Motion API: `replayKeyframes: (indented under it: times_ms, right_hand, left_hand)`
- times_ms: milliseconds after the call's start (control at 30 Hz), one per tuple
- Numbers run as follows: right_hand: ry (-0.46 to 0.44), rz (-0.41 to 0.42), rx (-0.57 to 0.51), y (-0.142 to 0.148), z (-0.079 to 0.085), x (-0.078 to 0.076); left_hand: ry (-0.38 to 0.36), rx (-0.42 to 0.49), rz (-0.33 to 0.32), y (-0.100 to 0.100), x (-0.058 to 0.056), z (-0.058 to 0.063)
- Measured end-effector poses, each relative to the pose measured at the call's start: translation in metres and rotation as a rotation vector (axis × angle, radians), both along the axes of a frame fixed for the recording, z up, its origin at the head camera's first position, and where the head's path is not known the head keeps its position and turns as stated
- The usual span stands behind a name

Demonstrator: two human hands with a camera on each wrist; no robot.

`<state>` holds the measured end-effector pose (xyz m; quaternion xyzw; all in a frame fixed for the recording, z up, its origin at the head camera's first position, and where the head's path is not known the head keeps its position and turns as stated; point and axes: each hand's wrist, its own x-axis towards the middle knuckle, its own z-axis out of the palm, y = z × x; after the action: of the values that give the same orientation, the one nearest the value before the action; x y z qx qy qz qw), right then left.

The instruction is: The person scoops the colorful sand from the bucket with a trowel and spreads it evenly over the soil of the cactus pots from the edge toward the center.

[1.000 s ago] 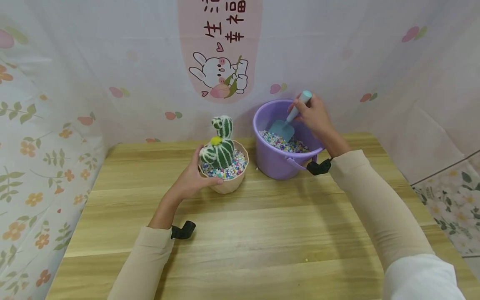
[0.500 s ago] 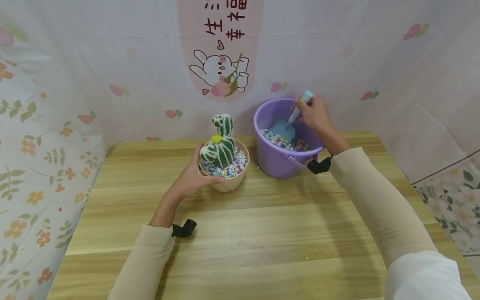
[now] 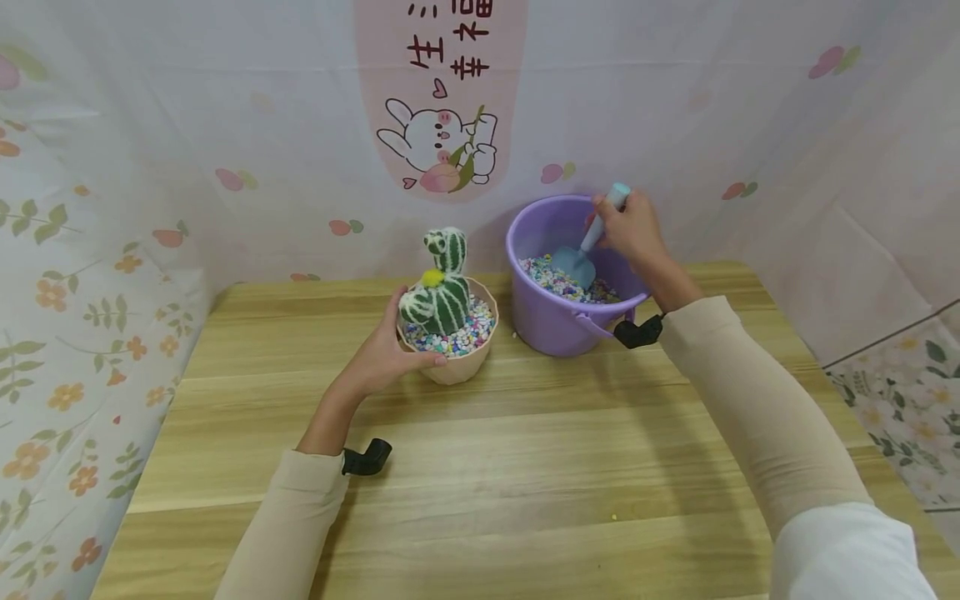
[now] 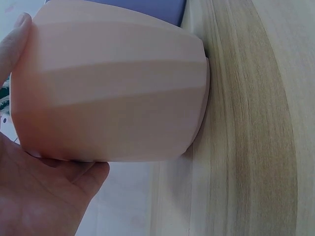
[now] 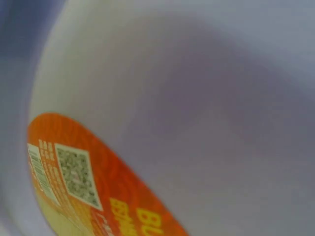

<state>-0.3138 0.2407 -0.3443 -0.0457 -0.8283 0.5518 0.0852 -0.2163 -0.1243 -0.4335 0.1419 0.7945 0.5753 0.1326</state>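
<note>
My right grip [image 3: 633, 229] is closed round the handle of the scoop [image 3: 575, 265], its blade down in the loose bits [image 3: 546, 280] inside the bucket [image 3: 551, 325], far side of the tabletop [image 3: 487, 475]. Feels like it'd be light, stiff and maybe a bit slick, so the handle's the spot. Left grip [image 3: 382, 354] is clamped on the pot [image 3: 456, 369], just left of the bucket: thumb along the near rim, palm on the left. Pot looks stiff; I'd hold the wall, not that soft-looking cactus [image 3: 442, 307].

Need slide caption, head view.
Left hand grips cactus pot; right hand holds blue trowel in purple bucket of multicolored pebbles.
</note>
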Motion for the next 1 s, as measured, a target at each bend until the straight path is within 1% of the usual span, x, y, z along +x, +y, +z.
replayKeyframes:
  times_ms: [133, 367, 467, 633, 867, 1000]
  right_hand:
    - [-0.035, -0.008, -0.042, 0.0011, 0.0006, 0.0022]
    - [-0.082, -0.050, -0.082, 0.0044, 0.0032, 0.0047]
    - [-0.093, -0.056, -0.129, 0.0046, 0.0049, 0.0049]
    - [-0.112, -0.048, -0.196, 0.0051, 0.0062, 0.0041]
    - [-0.113, -0.031, -0.215, 0.0063, 0.0047, 0.0035]
    - [-0.109, -0.036, -0.260, 0.0084, 0.0043, 0.0038]
  left_hand:
    - [0.007, -0.006, -0.002, -0.0002, -0.0007, 0.0007]
    - [0.008, -0.023, 0.002, 0.0001, -0.0005, 0.0005]
    - [0.011, -0.027, 0.003, -0.0004, -0.0005, 0.0000]
    - [0.018, -0.034, 0.005, -0.0011, -0.0008, -0.0004]
    - [0.017, -0.046, 0.006, -0.0015, -0.0002, 0.0002]
    - [0.016, -0.047, 0.007, -0.0007, -0.0007, -0.0005]
